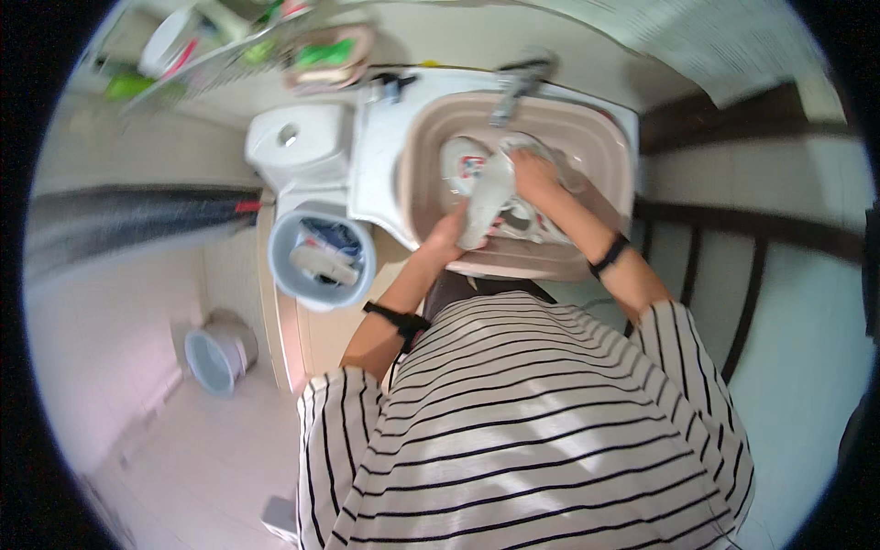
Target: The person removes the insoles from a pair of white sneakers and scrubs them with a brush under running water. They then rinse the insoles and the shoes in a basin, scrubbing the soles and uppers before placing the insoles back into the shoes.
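A pink plastic basin (619, 172) stands on the white washbasin counter below a metal faucet (512, 93). Over it, my left hand (448, 235) grips one end of a white shoe (487, 196), which lies slanted with its light sole side showing. My right hand (535, 172) is at the shoe's upper end, fingers curled; whether it holds a brush or cloth is hidden. A white item with a red and blue print (469, 163) lies in the basin on the left. More white shoe parts (526, 223) lie beneath and beside my hands, blurred.
Left of the counter are a toilet (302, 144) and a light blue bucket (273, 258) holding a pale shoe-like item and dark blue cloth. Another bucket (213, 361) stands on the floor further left. A wire shelf (220, 58) and a pink soap holder (364, 45) hang above. Dark bars stand right.
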